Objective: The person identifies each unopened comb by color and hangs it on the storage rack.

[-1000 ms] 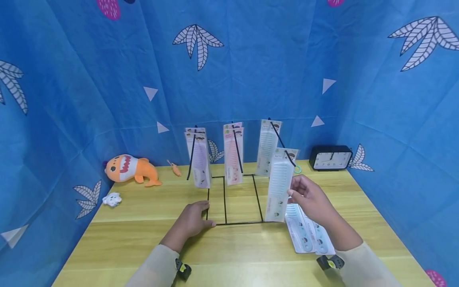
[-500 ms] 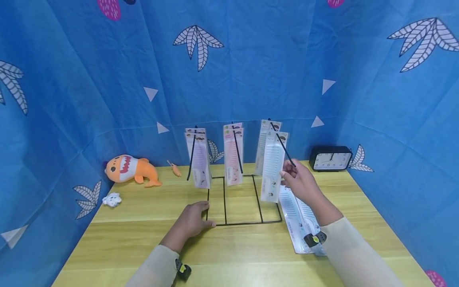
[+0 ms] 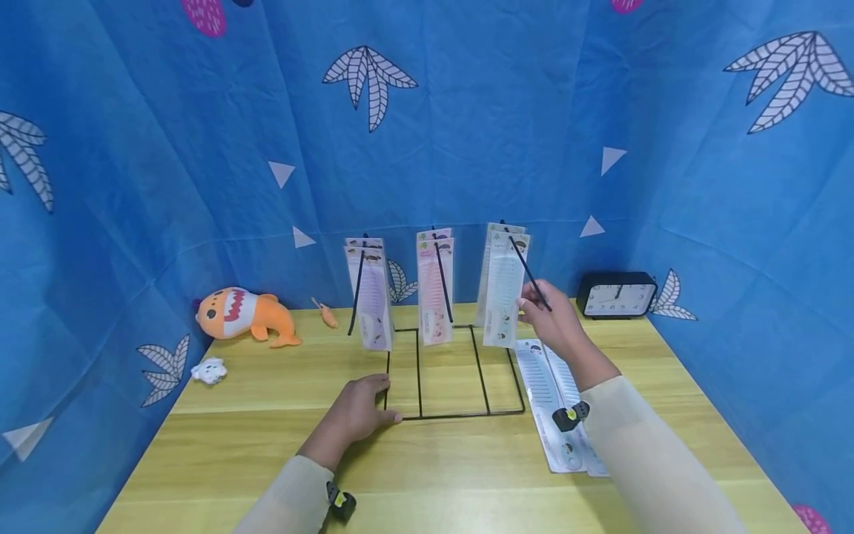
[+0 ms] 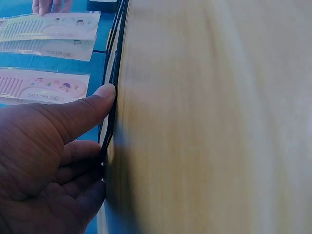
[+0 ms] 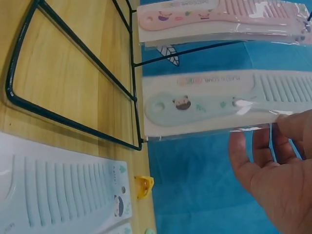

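My right hand (image 3: 552, 315) pinches the edge of a packaged pale green comb (image 3: 505, 297), which hangs on the right hook of a black wire display rack (image 3: 454, 416). In the right wrist view the thumb and fingers of that hand (image 5: 282, 168) meet at the edge of the comb's clear wrapper (image 5: 204, 105). Another green comb pack hangs behind it, mostly hidden. My left hand (image 3: 360, 406) holds the front left corner of the rack's base, its thumb against the wire in the left wrist view. Purple comb packs (image 3: 371, 300) hang on the left hook, pink comb packs (image 3: 435, 293) on the middle one.
Green comb packs (image 3: 539, 382) lie on the table right of the rack, partly under my right forearm. A black clock (image 3: 615, 294) stands at the back right. An orange plush toy (image 3: 247, 315) and a small white toy (image 3: 209, 371) sit at the left. Blue cloth surrounds the table.
My right hand has slid the green comb pack backward along the right hook, from near its tip to close before the rear pack. The left hand stays at the rack's corner.
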A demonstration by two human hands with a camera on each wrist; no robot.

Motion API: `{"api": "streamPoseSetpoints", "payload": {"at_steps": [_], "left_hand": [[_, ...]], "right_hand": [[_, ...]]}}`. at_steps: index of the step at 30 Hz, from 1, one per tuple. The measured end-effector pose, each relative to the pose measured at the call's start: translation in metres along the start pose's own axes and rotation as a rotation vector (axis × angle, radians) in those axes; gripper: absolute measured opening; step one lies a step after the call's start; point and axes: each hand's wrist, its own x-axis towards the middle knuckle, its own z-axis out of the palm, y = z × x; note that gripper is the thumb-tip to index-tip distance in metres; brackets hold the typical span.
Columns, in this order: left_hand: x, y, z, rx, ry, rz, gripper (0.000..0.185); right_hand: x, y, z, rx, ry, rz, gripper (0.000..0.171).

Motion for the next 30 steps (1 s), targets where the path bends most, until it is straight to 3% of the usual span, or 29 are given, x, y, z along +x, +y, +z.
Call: {"api": "streamPoseSetpoints", "payload": {"at_steps": [9,25,30], "left_hand": [[0.000,0.000,-0.001,0.005,0.008,0.015,0.071],[0.000,-0.001,-0.001,-0.006,-0.002,-0.012,0.071],[0.000,0.000,-0.001,-0.005,-0.008,-0.013,0.071]], "right_hand": [[0.011,-0.001,0.002,-0.011,0.024,0.050,0.019],[0.007,0.003,0.000,0.022,0.030,0.113,0.029],[-0.008,0.002,-0.013,-0.064,0.069,0.159,0.036]]}}
